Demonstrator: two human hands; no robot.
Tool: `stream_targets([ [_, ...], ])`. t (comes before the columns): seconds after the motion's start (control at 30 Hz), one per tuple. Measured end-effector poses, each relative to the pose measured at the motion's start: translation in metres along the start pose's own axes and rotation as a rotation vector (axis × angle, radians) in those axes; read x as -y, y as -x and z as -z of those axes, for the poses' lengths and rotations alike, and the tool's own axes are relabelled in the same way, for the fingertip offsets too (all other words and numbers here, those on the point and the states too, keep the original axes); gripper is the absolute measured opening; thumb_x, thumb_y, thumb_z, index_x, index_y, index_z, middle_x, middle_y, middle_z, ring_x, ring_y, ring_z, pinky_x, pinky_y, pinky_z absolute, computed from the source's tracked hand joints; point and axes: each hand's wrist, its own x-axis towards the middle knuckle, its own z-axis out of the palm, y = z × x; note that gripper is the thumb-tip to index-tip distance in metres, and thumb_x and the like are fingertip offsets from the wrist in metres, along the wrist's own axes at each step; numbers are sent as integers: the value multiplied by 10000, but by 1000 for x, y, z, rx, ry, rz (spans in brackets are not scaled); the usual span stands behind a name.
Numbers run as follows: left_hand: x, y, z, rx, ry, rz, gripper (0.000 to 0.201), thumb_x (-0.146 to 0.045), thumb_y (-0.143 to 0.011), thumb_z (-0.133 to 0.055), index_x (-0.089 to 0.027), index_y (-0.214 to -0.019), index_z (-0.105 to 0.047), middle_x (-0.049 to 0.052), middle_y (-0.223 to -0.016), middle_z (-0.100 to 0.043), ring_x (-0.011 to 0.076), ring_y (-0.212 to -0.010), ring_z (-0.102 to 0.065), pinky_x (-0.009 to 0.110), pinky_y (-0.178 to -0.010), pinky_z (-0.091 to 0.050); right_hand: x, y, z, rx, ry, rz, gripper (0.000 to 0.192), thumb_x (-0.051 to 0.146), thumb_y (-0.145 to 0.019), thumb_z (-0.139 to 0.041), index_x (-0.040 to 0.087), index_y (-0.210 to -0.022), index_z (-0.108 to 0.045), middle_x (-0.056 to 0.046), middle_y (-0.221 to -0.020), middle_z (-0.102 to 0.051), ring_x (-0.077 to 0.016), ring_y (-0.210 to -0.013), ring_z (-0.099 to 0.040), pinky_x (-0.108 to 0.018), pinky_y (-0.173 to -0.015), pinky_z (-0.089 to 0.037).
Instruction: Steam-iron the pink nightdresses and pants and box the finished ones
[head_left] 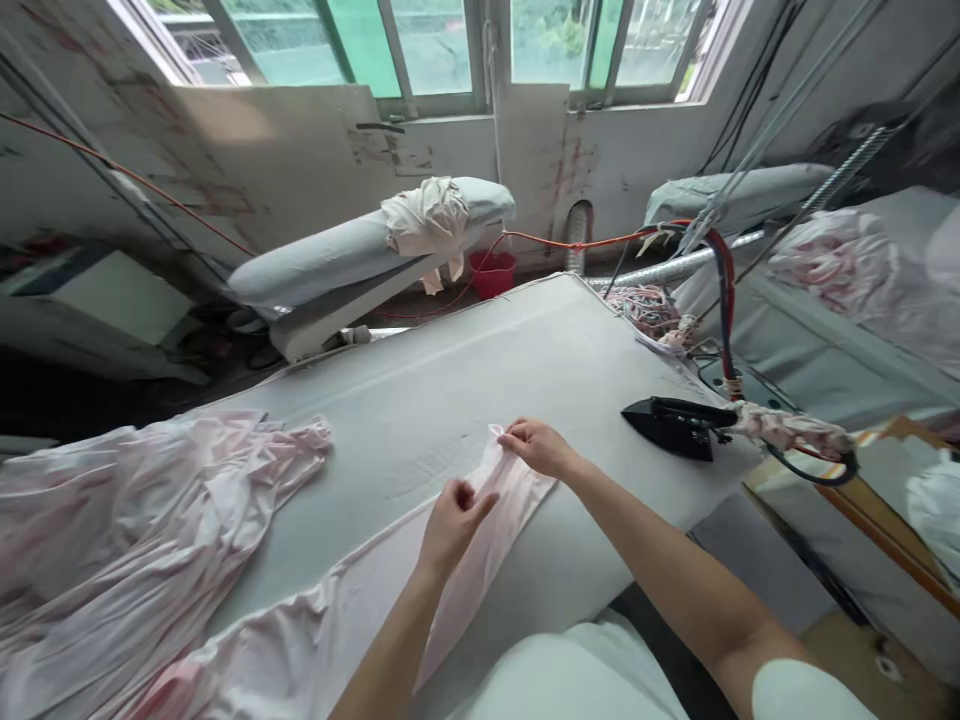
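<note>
We see a thin, pale pink cloth [480, 545], glossy and wrinkled, lying on the grey ironing table [450, 390]. Our left hand [452, 522] pinches its edge with closed fingers; our right hand [538, 447] pinches its narrow end, near the black iron [675, 425].

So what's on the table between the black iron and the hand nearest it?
Nothing: the head view shows only bare grey padded table between the black iron and the right hand, which pinches the pale pink silky cloth strip.
</note>
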Motion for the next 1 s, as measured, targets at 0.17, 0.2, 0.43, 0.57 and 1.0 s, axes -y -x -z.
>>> stream_targets([
  [0.17,-45,-41,-12,188,-9,-73,371,-448,-717,-729,-198,-570,-497,-30,-551,-490,139,-582,-456,256,-557,-309,-17,31,-5,-365,7,-87,378,501,-973,-551,206,-771,-674,-49,-980,-683,-150,-821,-622,-272,-790,-471],
  [0.2,-40,-42,-6,136,127,-4,375,-455,-710,-746,-193,-576,-514,-23,-556,-505,143,-592,-481,252,-562,-347,-27,38,-14,-405,47,-187,334,470,-982,-540,206,-834,-681,-51,-970,-687,-163,-844,-631,-277,-788,-470],
  [0.43,4,-30,68,-468,1032,502,254,-362,-766,-758,-222,-941,-637,-5,-837,-694,155,-768,-657,246,-686,-571,-72,69,-55,-189,137,-374,165,338,-872,-684,241,-1005,-695,-54,-1181,-710,-228,-1091,-654,-313,-907,-466],
  [0.57,-27,-53,60,-329,782,298,446,-400,-581,-879,-221,-917,-646,-44,-718,-637,139,-625,-597,228,-578,-512,-57,42,-31,-18,-159,-374,185,370,-835,-724,209,-821,-633,-30,-873,-737,-201,-894,-698,-276,-771,-509],
  [1.0,-22,30,-149,177,184,-151,546,-726,-845,-560,-197,-859,-697,176,-1393,-629,333,-1301,-576,438,-1046,-482,-131,117,13,-28,-518,-493,112,261,-875,-630,194,-952,-585,4,-737,-709,-151,-603,-693,-227,-525,-483],
])
